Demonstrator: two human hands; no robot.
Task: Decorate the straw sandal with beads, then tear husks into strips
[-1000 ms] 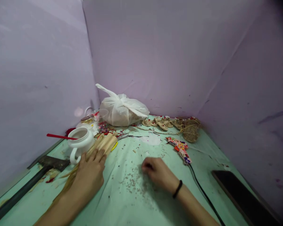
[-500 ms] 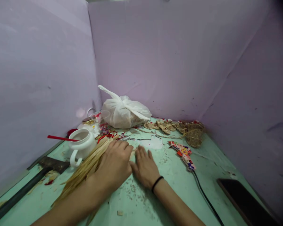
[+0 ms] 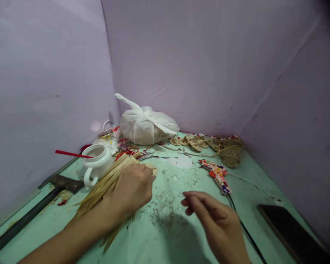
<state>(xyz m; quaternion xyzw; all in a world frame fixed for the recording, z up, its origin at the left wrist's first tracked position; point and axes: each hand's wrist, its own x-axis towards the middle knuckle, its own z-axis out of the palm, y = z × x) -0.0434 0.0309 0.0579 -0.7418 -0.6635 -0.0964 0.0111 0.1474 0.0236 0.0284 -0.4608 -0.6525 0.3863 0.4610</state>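
A bundle of dry, straw-coloured strips (image 3: pixel 107 180) lies slantwise on the table, its cut ends towards the back. My left hand (image 3: pixel 134 187) is closed over the bundle near those ends, knuckles up; the fingertips are hidden. My right hand (image 3: pixel 213 220) hovers above the tabletop farther right, fingers loosely bent and thumb near them, with nothing visible in it. Small crumbs lie scattered between the hands. Beyond my right hand rests a glue gun (image 3: pixel 216 174) wrapped in colourful patterned material, with a black cord (image 3: pixel 246 229).
A white pot (image 3: pixel 99 161) with a red stick (image 3: pixel 71 153) stands left, near a dark-headed hammer-like tool (image 3: pixel 67 183). Scissors (image 3: pixel 147 156), a knotted white bag (image 3: pixel 147 126) and woven straw pieces (image 3: pixel 195 142) sit behind. A phone (image 3: pixel 288 231) lies right. Lilac walls (image 3: pixel 181 66) enclose the table.
My right hand has lifted away from beside my left hand and moved right and nearer me, its fingers now bent. My left hand stays on the bundle. The view has shifted slightly.
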